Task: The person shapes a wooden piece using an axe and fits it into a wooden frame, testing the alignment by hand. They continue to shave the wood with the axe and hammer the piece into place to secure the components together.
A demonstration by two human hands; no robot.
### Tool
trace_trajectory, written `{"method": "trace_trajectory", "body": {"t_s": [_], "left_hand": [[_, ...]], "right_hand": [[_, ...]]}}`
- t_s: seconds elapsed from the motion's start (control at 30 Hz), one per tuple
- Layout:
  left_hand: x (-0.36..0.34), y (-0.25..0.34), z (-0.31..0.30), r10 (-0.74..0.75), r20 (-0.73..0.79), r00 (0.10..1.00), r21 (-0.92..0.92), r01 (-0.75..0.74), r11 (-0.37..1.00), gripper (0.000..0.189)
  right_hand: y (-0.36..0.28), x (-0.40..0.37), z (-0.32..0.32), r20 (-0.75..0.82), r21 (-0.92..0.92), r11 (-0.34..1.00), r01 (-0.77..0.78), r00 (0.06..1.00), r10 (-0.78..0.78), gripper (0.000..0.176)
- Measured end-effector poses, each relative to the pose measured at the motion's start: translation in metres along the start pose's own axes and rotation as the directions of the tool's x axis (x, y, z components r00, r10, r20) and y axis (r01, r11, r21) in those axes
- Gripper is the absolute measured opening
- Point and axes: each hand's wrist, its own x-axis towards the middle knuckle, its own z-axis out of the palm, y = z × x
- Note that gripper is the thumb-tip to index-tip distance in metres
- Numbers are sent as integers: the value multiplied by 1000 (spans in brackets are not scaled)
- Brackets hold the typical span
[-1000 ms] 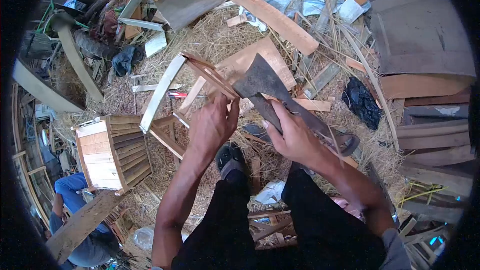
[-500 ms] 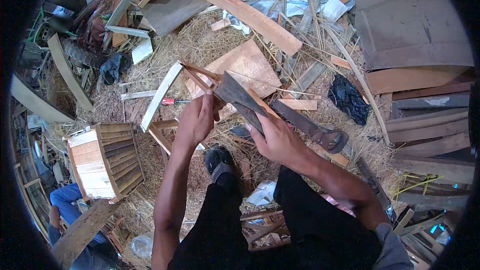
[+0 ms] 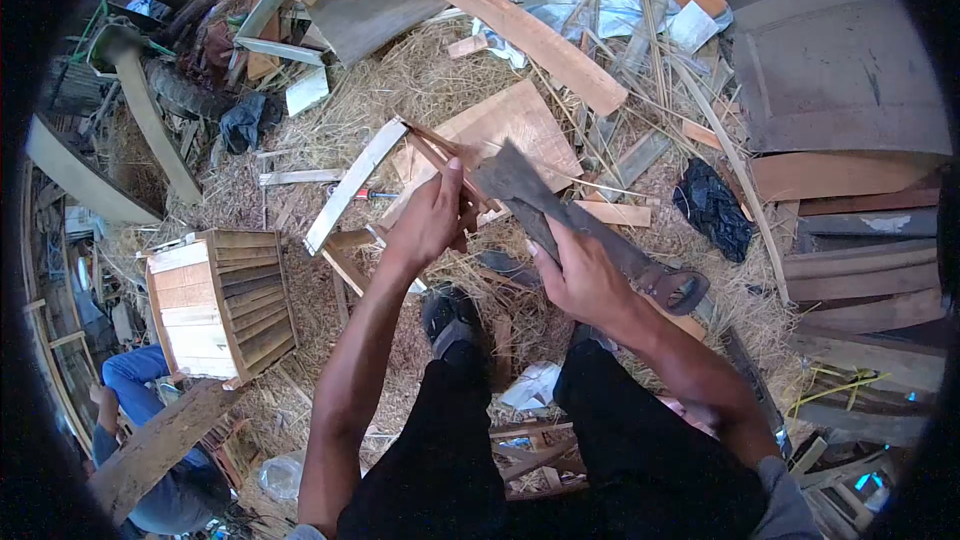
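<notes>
We note the hatchet (image 3: pixel 508 178) in the right hand (image 3: pixel 585 280): head of dark metal, matt and dull, handle of worn grey wood. The slats (image 3: pixel 432 147) gripped by the left hand (image 3: pixel 430 225) are thin raw wood, reddish and unvarnished. We log the board (image 3: pixel 520 120) as pale smooth plywood, the crate (image 3: pixel 225 300) as rough unpainted timber, the ground (image 3: pixel 400 80) as dry straw, the bag (image 3: pixel 712 208) as glossy black plastic

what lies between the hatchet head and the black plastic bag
In the head view, a short pale wood offcut lies between the hatchet head and the black plastic bag.
</notes>
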Motion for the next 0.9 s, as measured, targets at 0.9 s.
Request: {"method": "trace_trajectory", "body": {"t_s": [0.9], "left_hand": [[4,-21,21,-4,23,1000,-91,6,996,70]], "right_hand": [[10,-22,7,-106,-26,995,96,990,-98,45]]}}
